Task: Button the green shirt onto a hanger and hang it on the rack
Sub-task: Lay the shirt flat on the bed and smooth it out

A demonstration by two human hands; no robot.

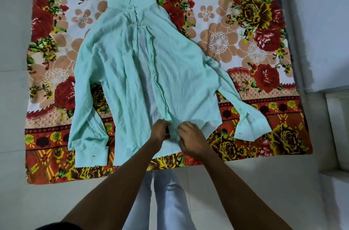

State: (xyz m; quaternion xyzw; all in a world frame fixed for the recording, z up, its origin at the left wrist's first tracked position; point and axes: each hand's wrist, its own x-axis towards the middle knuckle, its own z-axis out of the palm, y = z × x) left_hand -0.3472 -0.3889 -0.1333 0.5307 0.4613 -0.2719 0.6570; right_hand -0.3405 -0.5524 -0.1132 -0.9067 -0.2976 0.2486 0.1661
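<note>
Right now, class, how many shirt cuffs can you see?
2. The left cuff lies near the floral sheet's front-left edge; the right cuff lies front-right. Neither is hidden.

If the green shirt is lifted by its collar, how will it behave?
Probably floppy: the green shirt lies wrinkled and flat on the floral sheet. Likely light, being thin. Its open front and sleeves would likely dangle.
</note>
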